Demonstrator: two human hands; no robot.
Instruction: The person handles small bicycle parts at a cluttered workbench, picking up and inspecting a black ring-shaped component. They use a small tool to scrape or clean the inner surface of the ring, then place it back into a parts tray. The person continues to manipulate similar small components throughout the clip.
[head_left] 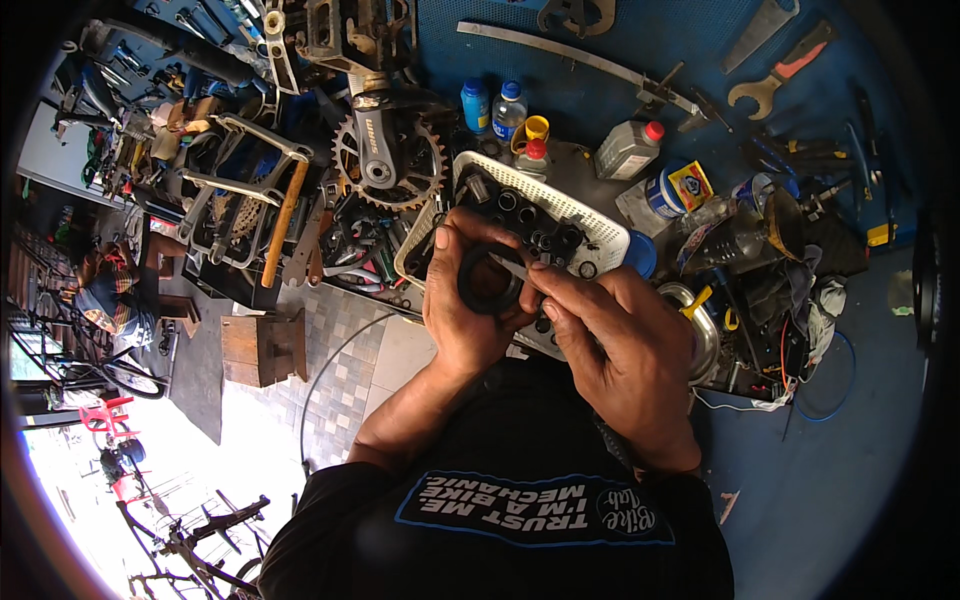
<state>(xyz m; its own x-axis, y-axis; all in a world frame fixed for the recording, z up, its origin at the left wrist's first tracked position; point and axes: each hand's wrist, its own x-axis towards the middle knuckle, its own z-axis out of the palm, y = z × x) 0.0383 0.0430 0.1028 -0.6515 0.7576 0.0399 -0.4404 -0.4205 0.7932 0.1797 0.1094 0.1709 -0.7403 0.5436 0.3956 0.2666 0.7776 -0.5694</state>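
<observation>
Black ring clasped in left hand, rim partly covered, right hand pinching slim grey object, mostly hidden.

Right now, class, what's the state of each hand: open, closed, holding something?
Left hand: closed, holding a black ring.
Right hand: closed, pinching a slim pointed piece, exact kind unclear.

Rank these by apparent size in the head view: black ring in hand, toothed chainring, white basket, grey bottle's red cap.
1. White basket
2. Toothed chainring
3. Black ring
4. Red cap, clearly smallest
</observation>
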